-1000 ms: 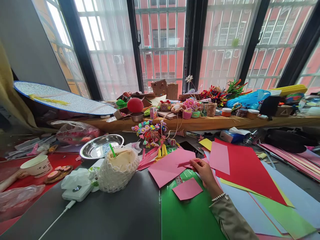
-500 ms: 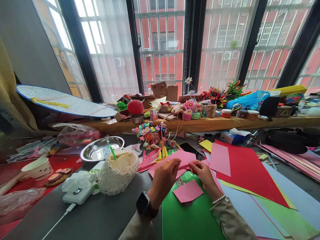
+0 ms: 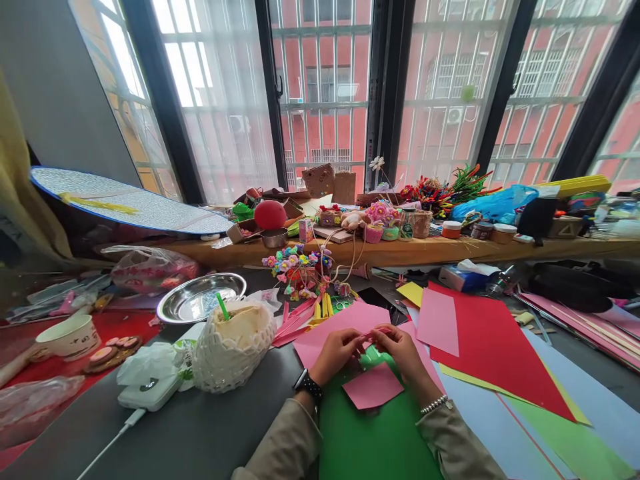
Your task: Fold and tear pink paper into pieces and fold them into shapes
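Between my two hands is a narrow piece of pink paper, mostly hidden by the fingers. My left hand, below a dark watch, pinches its left part. The fingertips of my right hand, with a beaded bracelet at the wrist, close on its right part. Below them a small pink paper rectangle lies on a green board. Behind my hands lies a larger pink sheet. Silver-handled scissors rest just beyond it, beside yellow strips and pink strips.
On the right, red paper and a pink sheet overlap pale blue and green sheets. To the left stand a wrapped coconut with a green straw, a metal dish and a cabled white device. Craft items crowd the window ledge.
My left hand has come closer to my right hand and turned, so the watch shows edge-on. The paper between them is more covered by fingers. The view has shifted slightly.
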Action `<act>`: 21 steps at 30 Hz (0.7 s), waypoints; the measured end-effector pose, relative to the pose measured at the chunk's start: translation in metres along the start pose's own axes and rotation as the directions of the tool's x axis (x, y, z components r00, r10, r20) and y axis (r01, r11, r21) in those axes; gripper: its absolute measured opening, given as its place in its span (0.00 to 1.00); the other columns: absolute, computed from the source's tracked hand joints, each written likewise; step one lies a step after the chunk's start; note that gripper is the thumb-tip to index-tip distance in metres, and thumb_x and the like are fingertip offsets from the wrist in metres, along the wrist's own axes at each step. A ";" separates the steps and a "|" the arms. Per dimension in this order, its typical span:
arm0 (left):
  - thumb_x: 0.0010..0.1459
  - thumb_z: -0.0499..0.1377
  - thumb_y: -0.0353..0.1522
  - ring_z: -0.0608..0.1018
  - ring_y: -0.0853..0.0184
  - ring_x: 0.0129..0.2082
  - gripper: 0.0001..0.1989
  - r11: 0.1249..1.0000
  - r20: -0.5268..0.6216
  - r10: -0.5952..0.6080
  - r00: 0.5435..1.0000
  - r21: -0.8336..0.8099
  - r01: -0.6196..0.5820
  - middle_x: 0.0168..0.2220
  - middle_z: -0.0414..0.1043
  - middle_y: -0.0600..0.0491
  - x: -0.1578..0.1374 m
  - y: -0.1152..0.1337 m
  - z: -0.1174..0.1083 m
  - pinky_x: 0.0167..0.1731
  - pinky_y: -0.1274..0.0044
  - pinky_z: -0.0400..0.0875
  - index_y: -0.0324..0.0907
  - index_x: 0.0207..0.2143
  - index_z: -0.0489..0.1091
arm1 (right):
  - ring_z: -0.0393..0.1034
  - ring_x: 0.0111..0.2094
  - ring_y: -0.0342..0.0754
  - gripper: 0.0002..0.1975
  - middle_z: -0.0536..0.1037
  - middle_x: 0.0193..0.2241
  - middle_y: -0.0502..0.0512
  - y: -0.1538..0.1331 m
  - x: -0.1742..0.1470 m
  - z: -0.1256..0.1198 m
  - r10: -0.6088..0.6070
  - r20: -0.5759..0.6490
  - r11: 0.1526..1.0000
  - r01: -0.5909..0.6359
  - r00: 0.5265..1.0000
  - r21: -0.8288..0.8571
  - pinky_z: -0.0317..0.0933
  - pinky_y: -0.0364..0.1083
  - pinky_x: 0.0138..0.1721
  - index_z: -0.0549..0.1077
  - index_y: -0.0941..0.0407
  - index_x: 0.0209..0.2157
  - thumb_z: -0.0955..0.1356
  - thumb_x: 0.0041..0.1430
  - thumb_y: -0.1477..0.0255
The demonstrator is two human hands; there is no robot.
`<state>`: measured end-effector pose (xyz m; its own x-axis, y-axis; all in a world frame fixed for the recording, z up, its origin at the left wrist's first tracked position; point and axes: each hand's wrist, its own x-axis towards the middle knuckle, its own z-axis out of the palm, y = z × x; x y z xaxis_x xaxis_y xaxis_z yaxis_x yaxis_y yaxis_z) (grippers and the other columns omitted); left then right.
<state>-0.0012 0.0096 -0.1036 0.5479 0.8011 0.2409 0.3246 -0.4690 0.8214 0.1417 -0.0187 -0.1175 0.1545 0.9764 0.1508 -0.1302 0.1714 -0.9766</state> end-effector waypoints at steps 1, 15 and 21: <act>0.54 0.47 0.37 0.72 0.69 0.22 0.17 0.999 0.002 -0.013 1.000 -0.029 0.013 0.23 0.72 0.50 0.000 -0.001 0.000 0.21 0.81 0.66 0.35 0.32 0.69 | 0.60 0.19 0.40 0.12 0.71 0.19 0.50 0.000 0.000 0.000 -0.004 0.005 1.000 0.004 1.000 -0.011 0.54 0.40 0.21 0.71 0.59 0.23 0.68 0.42 0.63; 0.50 0.51 0.37 0.73 0.68 0.25 0.14 0.981 -0.148 -0.032 0.988 -0.197 0.002 0.26 0.72 0.50 -0.001 -0.004 -0.003 0.26 0.79 0.67 0.36 0.28 0.71 | 0.61 0.21 0.43 0.12 0.68 0.17 0.50 0.000 0.004 -0.010 -0.067 0.053 0.956 0.079 0.996 -0.281 0.54 0.41 0.23 0.70 0.59 0.22 0.66 0.43 0.63; 0.48 0.53 0.35 0.72 0.69 0.23 0.11 0.980 -0.191 -0.040 0.981 -0.198 0.001 0.23 0.72 0.51 -0.001 -0.005 -0.003 0.24 0.79 0.66 0.37 0.25 0.71 | 0.64 0.24 0.45 0.13 0.71 0.20 0.53 -0.003 0.001 -0.007 -0.074 0.085 0.937 0.098 0.994 -0.335 0.56 0.42 0.25 0.71 0.60 0.23 0.67 0.43 0.63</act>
<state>-0.0054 0.0123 -0.1069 0.3767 0.8756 0.3024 0.1659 -0.3849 0.9079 0.1494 -0.0194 -0.1152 0.0798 0.9687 0.2349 0.2207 0.2126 -0.9519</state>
